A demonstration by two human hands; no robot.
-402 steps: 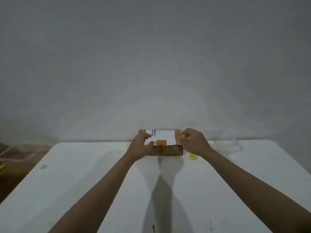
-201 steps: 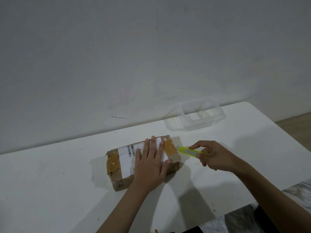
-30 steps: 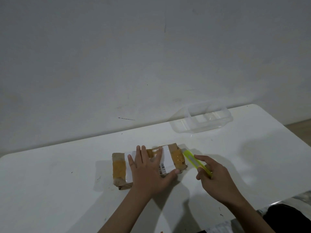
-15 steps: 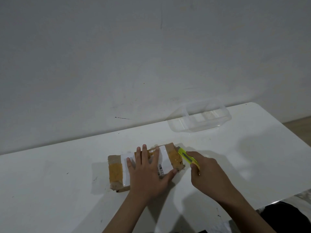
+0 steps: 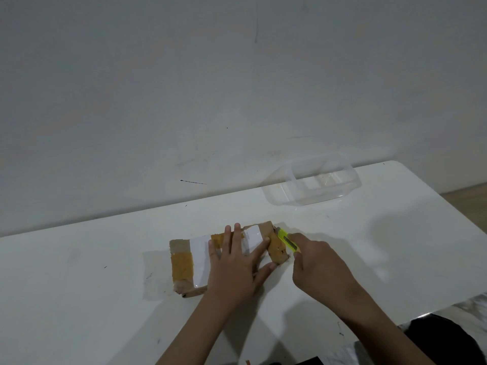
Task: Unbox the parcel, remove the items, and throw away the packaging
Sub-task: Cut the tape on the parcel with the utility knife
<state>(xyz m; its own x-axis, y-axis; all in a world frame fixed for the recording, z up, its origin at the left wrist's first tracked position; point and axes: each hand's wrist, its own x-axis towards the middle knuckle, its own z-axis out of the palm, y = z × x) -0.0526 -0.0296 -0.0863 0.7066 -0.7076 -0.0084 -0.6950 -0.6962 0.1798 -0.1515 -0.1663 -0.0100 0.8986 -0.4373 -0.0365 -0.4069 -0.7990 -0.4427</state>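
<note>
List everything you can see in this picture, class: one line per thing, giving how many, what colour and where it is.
parcel: one, brown cardboard with orange-brown tape and a white label, middle of the table.
utility knife: one, yellow-green, at the parcel's right end.
plastic container: one, clear, far right part of the table by the wall.
table: one, white, fills the lower picture.
wall: one, pale grey, behind the table.
left hand: one, fingers spread flat, pressing on top of the parcel.
right hand: one, gripping the utility knife beside the parcel.
</note>
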